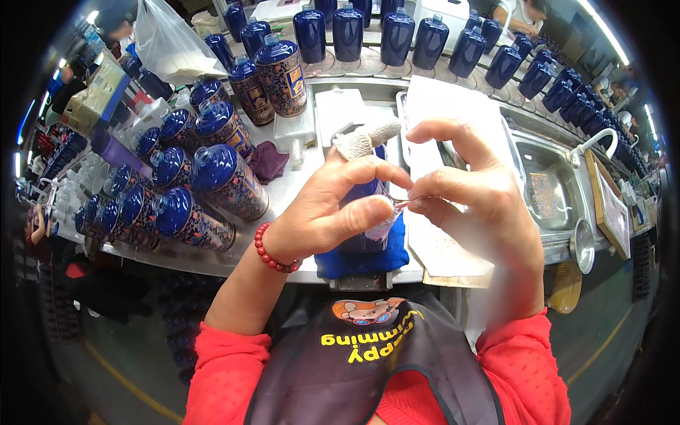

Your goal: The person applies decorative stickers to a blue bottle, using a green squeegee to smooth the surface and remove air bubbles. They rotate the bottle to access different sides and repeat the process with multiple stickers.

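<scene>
In front of me a dark blue glass bottle (363, 244) lies tilted on a folded blue cloth (331, 263), mostly covered by my hands. My left hand (336, 205), with a red bead bracelet at the wrist, curls over the bottle and grips it. White knitted covers (368, 139) show on some of its fingers. A pale, crinkled patterned piece (382, 227) sits on the bottle's side below my left thumb. My right hand (471, 191) pinches thumb and fingertips together beside my left forefinger. Something thin shows at that pinch, too small to name.
Several patterned blue bottles (228, 183) crowd the left of the metal bench, by a dark purple cloth (268, 163). White paper sheets (446, 248) lie right of my work. Beyond is a sink (554, 191) with a white tap (598, 145). Plain blue bottles (347, 34) line the far conveyor.
</scene>
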A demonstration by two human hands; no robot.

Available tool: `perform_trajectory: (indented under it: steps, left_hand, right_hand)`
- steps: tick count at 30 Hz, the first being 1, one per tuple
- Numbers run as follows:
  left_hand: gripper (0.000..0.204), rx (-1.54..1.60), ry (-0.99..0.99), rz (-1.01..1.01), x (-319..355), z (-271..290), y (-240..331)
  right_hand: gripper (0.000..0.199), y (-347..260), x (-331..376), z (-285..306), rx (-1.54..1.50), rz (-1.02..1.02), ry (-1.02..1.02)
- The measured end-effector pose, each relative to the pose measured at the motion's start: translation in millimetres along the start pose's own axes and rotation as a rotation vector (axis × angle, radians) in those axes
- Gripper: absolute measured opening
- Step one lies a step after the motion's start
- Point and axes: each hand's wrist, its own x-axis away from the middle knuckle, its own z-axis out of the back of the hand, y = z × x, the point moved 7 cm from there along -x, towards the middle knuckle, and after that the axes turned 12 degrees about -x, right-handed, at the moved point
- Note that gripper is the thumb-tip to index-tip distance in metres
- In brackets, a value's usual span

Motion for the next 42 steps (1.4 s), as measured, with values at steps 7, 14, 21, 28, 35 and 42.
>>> perform_trajectory:
  steps: [7,14,21,28,35,42]
  left_hand:
    - [0.021,-0.264,-0.036,-0.030,5,2,14]
    - [0.015,-0.414,0.076,-0.082,30,29,47]
    - [0.022,-0.544,0.186,0.217,15,30,-47]
    - [0.023,-0.569,0.247,0.196,4,38,-93]
    - [0.025,-0.528,0.236,0.203,-9,40,-111]
    - [0.027,-0.465,0.249,0.235,-11,39,-121]
  right_hand:
    - [0.024,-5,5,6,-0.059,-0.050,0.077]
    - [0.018,-9,15,15,-0.253,-0.081,0.056]
    - [0.019,100,30,-60,-0.428,-0.366,0.129]
    - [0.018,152,39,-87,-0.480,-0.433,0.189]
    - [0.022,161,32,-91,-0.544,-0.498,0.233]
    - [0.024,167,34,-96,-0.579,-0.476,0.240]
